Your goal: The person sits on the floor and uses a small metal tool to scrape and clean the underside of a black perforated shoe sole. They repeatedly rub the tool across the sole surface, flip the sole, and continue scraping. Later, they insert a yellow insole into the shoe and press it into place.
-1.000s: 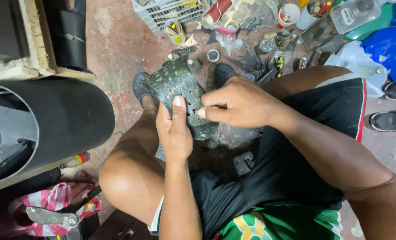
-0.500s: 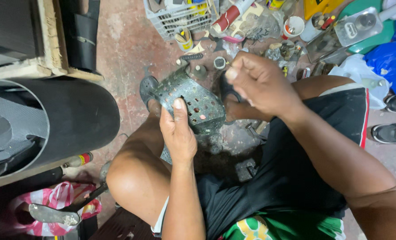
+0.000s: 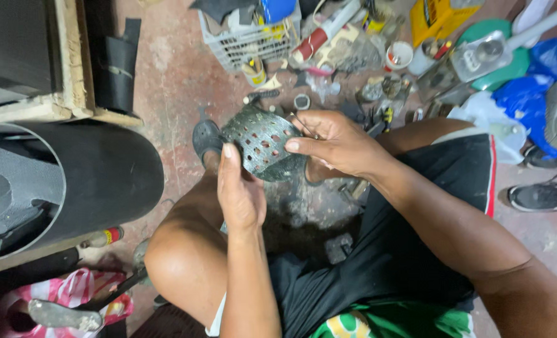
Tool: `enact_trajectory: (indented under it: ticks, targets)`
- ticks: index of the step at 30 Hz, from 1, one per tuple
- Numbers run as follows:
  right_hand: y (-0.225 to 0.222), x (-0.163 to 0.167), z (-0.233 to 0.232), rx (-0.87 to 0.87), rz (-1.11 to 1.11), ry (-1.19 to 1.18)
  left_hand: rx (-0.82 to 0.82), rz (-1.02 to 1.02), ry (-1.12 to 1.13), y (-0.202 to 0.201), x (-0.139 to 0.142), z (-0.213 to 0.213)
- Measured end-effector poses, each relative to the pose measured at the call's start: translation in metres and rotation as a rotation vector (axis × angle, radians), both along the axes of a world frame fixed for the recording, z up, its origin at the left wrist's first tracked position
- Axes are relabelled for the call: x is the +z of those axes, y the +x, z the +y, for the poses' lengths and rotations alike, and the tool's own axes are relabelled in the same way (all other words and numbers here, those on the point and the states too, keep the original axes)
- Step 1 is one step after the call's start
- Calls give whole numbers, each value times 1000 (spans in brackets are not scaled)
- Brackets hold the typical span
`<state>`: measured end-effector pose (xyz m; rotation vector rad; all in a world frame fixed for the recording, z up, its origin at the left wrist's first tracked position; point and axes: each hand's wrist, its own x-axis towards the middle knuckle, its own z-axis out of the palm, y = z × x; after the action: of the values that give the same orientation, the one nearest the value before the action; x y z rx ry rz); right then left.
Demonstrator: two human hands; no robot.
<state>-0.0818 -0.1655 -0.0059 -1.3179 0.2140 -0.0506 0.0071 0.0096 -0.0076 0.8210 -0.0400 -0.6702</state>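
A curved grey metal plate (image 3: 261, 143) full of punched holes is held between both hands above my knees. My left hand (image 3: 238, 191) grips its near edge, thumb up along the plate's left side. At the plate's right edge my right hand (image 3: 335, 141) pinches a thin wire or pin (image 3: 303, 124) between thumb and fingers. I sit on the floor in black shorts, and my left knee (image 3: 184, 263) is bent below the hands.
A large black cylinder (image 3: 72, 181) lies at the left beside a wooden frame (image 3: 72, 62). A grey plastic basket (image 3: 253, 40), cans, tubes and small tools crowd the floor at the top. Blue bags (image 3: 529, 94) and a black shoe (image 3: 544, 195) sit at the right. A striped bag (image 3: 72, 300) is at bottom left.
My right hand has come back from the far side onto the plate's right edge. The plate has turned so its holed face points more toward me.
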Motion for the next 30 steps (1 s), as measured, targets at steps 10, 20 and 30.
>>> enact_trajectory:
  ticks: [10, 20, 30]
  targets:
    - [-1, -10, -9, -85, -59, -169, -276, -351, 247, -2, -9, 4]
    - [-13, 13, -26, 301, 28, -579, -21, -220, -82, 9, -8, 3]
    - [7, -4, -6, -233, -100, 0, -67, -501, 166, -3, -15, 4]
